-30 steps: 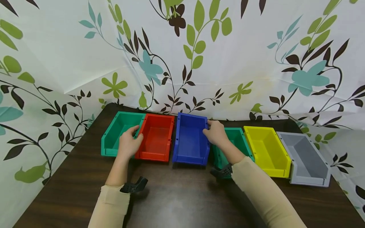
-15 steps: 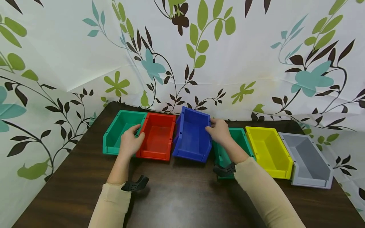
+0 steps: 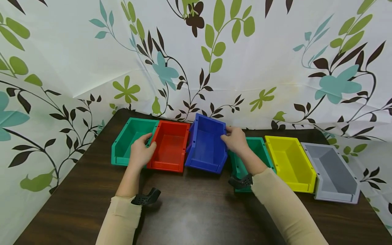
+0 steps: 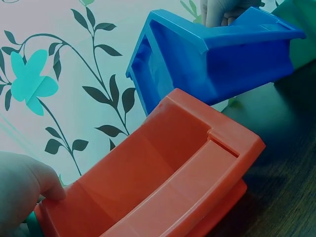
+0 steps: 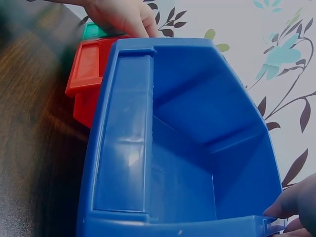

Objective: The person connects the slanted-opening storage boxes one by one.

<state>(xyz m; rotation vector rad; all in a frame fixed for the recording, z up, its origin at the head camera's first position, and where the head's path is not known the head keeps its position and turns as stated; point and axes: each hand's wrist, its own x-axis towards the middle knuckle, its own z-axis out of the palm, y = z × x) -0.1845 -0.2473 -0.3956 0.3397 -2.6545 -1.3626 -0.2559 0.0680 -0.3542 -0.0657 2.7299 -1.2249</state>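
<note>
Blue bin: since the earlier head view, this blue bin [image 3: 209, 144] has tipped and turned, its far edge higher; it stands between the red bin [image 3: 170, 146] and the right green bin [image 3: 255, 148], and whether its base is wholly off the table [image 3: 183, 211] is hard to tell.
Right hand: this hand [image 3: 235, 140] pinches the blue bin's right rim.
Left hand: thumb inside the red bin, fingers on the side of the left green bin [image 3: 134, 131]; the hand [image 3: 141, 152] holds the red bin's left rim, and whether it also grips the green wall is unclear.
Blue bin's balance: held at one side only, it could roll in the fingers and drop, since its weight lies away from the grip.
Red bin's right wall: a leftward swing of the blue bin could knock it.
Red and green seam: if the left hand pulls while gripping, both bins could shift.
Right wrist mount: hanging low, this black mount [image 3: 241, 182] could catch the right green bin's front.
</note>
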